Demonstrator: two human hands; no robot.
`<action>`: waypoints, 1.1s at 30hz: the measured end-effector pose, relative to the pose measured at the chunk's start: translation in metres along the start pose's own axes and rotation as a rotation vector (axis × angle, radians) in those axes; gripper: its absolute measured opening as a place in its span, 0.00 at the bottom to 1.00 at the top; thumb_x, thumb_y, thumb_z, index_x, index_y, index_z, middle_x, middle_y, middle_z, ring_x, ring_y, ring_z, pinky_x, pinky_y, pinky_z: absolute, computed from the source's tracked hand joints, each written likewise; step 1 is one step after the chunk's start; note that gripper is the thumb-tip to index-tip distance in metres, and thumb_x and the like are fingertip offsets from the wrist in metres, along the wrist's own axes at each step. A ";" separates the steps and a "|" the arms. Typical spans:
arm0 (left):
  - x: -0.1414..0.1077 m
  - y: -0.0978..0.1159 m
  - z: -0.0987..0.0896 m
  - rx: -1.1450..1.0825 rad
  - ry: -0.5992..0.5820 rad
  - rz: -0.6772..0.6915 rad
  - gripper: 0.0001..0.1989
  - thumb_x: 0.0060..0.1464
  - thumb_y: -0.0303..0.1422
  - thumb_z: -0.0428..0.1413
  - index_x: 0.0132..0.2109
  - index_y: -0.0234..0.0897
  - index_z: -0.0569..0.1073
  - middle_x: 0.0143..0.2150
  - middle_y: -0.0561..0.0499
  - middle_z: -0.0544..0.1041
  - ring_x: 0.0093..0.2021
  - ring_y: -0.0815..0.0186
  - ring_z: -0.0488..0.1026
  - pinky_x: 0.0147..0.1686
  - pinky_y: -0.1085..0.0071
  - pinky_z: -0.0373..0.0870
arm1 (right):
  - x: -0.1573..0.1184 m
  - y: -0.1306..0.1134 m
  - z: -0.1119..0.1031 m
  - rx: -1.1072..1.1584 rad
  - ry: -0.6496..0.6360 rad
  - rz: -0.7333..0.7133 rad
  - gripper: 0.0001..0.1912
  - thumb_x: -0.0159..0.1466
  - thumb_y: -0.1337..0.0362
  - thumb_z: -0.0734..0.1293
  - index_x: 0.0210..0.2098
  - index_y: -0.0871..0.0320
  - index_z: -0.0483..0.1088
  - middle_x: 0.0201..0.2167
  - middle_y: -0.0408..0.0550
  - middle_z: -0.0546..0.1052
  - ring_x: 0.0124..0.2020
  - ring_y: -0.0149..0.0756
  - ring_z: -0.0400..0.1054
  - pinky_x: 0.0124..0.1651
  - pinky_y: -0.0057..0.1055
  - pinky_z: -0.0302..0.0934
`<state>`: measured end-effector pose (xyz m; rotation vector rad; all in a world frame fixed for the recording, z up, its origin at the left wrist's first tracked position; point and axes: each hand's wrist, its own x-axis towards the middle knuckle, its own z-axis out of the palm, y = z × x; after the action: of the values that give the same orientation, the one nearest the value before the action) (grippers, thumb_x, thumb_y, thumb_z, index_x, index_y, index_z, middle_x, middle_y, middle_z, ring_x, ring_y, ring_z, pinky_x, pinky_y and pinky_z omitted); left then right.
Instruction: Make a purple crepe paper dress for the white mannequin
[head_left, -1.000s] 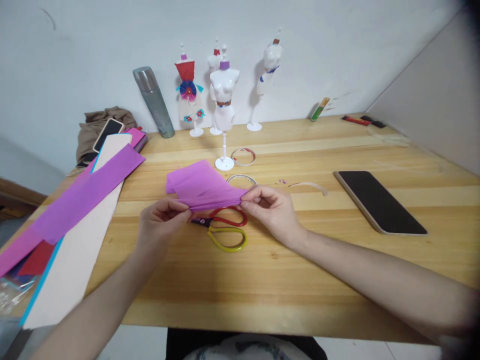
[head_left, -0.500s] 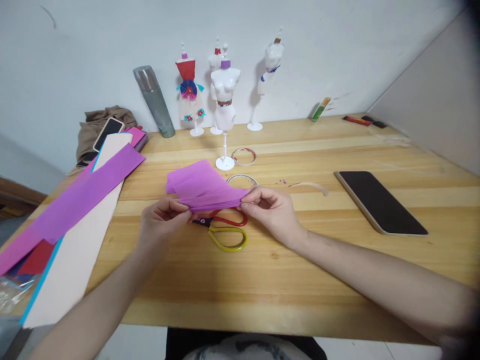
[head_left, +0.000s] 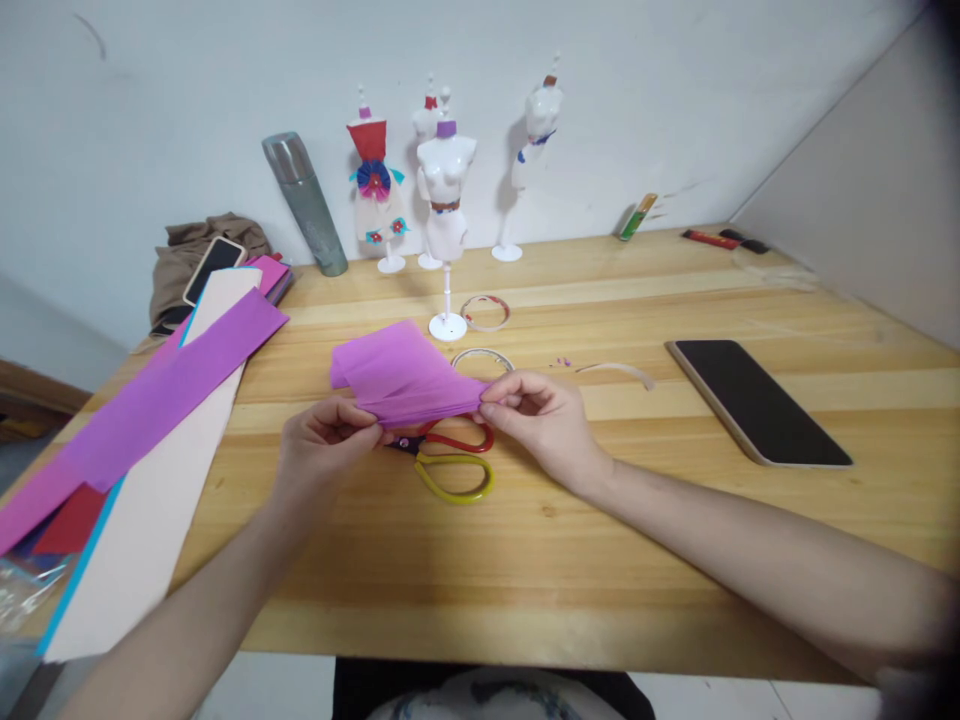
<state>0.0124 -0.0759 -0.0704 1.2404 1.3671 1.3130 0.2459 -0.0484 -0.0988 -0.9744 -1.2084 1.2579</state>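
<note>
A piece of purple crepe paper is stretched between my two hands, with narrow folds along its near edge. My left hand pinches the near left corner. At the right end, my right hand grips the paper's gathered tip between thumb and fingers. Scissors with one red and one yellow handle lie on the table just below the paper, their blades partly hidden by my left fingers. Behind the paper stands a white mannequin with a purple neck band and a brown waist band.
More small mannequins stand by the wall, beside a leaning flask. Two tape rolls lie mid-table, and a phone at right. Paper strips cover the left side of the wooden table. A glue stick leans at the back.
The view has shifted very slightly. Both hands keep their hold on the purple paper, and its folds have changed only a little near the right hand.
</note>
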 end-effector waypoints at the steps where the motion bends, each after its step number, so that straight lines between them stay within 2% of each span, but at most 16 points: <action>1: 0.000 0.000 0.000 0.004 0.002 0.003 0.06 0.40 0.30 0.66 0.25 0.37 0.75 0.24 0.53 0.78 0.26 0.66 0.78 0.31 0.69 0.77 | 0.000 0.001 0.000 0.008 0.001 -0.003 0.13 0.48 0.58 0.79 0.26 0.55 0.74 0.24 0.43 0.79 0.26 0.32 0.74 0.33 0.31 0.71; 8: 0.000 0.000 0.001 0.043 0.008 0.084 0.05 0.41 0.29 0.66 0.29 0.38 0.78 0.26 0.53 0.80 0.28 0.67 0.77 0.33 0.69 0.77 | 0.002 0.004 -0.001 0.054 -0.001 -0.025 0.12 0.50 0.58 0.79 0.29 0.55 0.77 0.25 0.43 0.80 0.28 0.33 0.76 0.37 0.34 0.74; 15: 0.001 -0.002 0.001 0.193 0.038 0.273 0.07 0.46 0.31 0.65 0.35 0.47 0.82 0.33 0.54 0.82 0.34 0.62 0.79 0.36 0.66 0.77 | 0.002 0.008 -0.002 -0.020 -0.009 -0.069 0.10 0.52 0.59 0.77 0.34 0.53 0.80 0.32 0.45 0.83 0.31 0.34 0.77 0.41 0.36 0.75; 19: 0.001 -0.003 -0.001 0.272 0.038 0.361 0.05 0.50 0.32 0.64 0.35 0.49 0.82 0.35 0.53 0.82 0.38 0.61 0.79 0.40 0.64 0.76 | 0.001 0.009 -0.002 -0.060 -0.009 -0.098 0.10 0.54 0.59 0.76 0.35 0.53 0.80 0.35 0.46 0.83 0.33 0.35 0.77 0.43 0.37 0.75; 22: 0.001 -0.003 -0.001 0.296 0.038 0.389 0.04 0.51 0.32 0.64 0.35 0.46 0.83 0.35 0.53 0.82 0.39 0.61 0.78 0.41 0.64 0.76 | 0.001 0.009 -0.002 -0.097 0.002 -0.124 0.08 0.55 0.60 0.75 0.35 0.52 0.81 0.36 0.46 0.83 0.35 0.36 0.77 0.45 0.38 0.74; 26: 0.002 -0.003 -0.002 0.329 0.042 0.415 0.03 0.52 0.31 0.63 0.34 0.43 0.82 0.35 0.52 0.81 0.37 0.63 0.78 0.37 0.68 0.75 | 0.002 0.008 -0.003 -0.168 0.005 -0.182 0.08 0.56 0.63 0.74 0.36 0.51 0.81 0.37 0.46 0.83 0.38 0.38 0.77 0.45 0.38 0.73; 33: 0.002 -0.006 -0.004 0.361 0.042 0.418 0.03 0.53 0.32 0.62 0.35 0.43 0.82 0.36 0.51 0.81 0.38 0.64 0.78 0.38 0.68 0.75 | 0.003 0.009 -0.004 -0.209 -0.004 -0.193 0.07 0.57 0.61 0.73 0.36 0.52 0.81 0.36 0.47 0.82 0.37 0.39 0.76 0.44 0.39 0.72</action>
<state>0.0075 -0.0746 -0.0754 1.8289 1.4689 1.4121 0.2481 -0.0446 -0.1082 -0.9789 -1.4225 0.9975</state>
